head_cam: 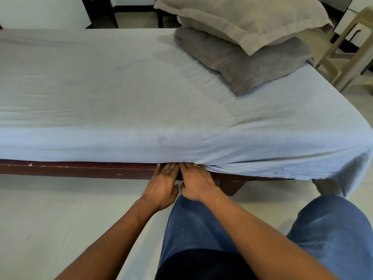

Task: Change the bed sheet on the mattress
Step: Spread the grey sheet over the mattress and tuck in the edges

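Note:
A light blue bed sheet [141, 102] covers the mattress and hangs over its near side. My left hand [161, 184] and my right hand [195, 182] lie side by side at the sheet's lower edge, fingers straight, fingertips pushed in between the mattress and the dark red bed frame [76, 168]. To the right of my hands the sheet's hem [282, 170] hangs loose and bunched below the frame. My fingertips are hidden under the sheet.
Two pillows, a beige one [252, 23] on a grey one [248, 63], lie at the bed's far right. A beige plastic chair [349, 57] stands beyond the right end. My knees in blue jeans [201, 225] are above the pale tiled floor [50, 219].

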{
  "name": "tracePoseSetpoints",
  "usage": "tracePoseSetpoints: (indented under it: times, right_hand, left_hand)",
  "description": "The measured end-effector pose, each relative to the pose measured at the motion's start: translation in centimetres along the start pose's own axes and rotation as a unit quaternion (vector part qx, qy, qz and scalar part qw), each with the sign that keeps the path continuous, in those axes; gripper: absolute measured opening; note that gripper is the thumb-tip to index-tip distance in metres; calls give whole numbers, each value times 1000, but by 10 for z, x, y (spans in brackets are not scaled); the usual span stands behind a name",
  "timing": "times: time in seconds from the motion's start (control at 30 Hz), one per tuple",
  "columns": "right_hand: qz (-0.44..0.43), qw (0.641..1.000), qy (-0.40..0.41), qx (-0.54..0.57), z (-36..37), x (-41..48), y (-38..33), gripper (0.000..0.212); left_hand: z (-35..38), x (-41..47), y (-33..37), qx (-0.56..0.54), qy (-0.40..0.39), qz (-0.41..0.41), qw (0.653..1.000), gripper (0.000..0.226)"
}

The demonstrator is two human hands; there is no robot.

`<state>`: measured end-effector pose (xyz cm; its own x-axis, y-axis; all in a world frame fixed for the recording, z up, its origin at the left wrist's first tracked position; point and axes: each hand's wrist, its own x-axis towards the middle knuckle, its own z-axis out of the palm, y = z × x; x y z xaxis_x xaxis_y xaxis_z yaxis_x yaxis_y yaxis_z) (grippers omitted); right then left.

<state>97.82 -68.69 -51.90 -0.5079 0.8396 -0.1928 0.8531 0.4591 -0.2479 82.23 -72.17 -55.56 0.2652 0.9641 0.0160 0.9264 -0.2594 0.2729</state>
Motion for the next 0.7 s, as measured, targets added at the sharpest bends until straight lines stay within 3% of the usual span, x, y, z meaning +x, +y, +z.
tracePoseSetpoints:
  times: [0.07,0.13,0.27,0.37,0.43,0.5,0.6,0.7]
  right_hand:
    - [0,1000,-1,7,-9,-13,2,59]
    - [55,998,7,-10,-10,-33,14,54]
    - [127,990,28,-61,-10,-42,55,56]
    - [151,987,-12,-51,-14,-24,47,48]
    - [135,988,-33,-60,-17,-20,46,44]
    - [109,993,-25,-46,-22,-32,53,53]
    - [86,994,70,-21,-24,-67,69,45]
    - [132,980,150,-14,-19,-76,90,50]
  left_hand:
    - [5,2,2,21,-38,-25,999,83]
    - [-3,5,7,38,-61,-39,997,78]
    - [-33,25,38,111,-39,-36,992,28]
    - [-34,35,72,65,-18,11,998,20]
    - [-25,43,83,19,-20,21,999,28]
    - [-13,48,81,16,-54,29,998,44]
    - [2,49,73,62,-90,43,993,74]
    - [0,50,77,52,-93,38,994,73]
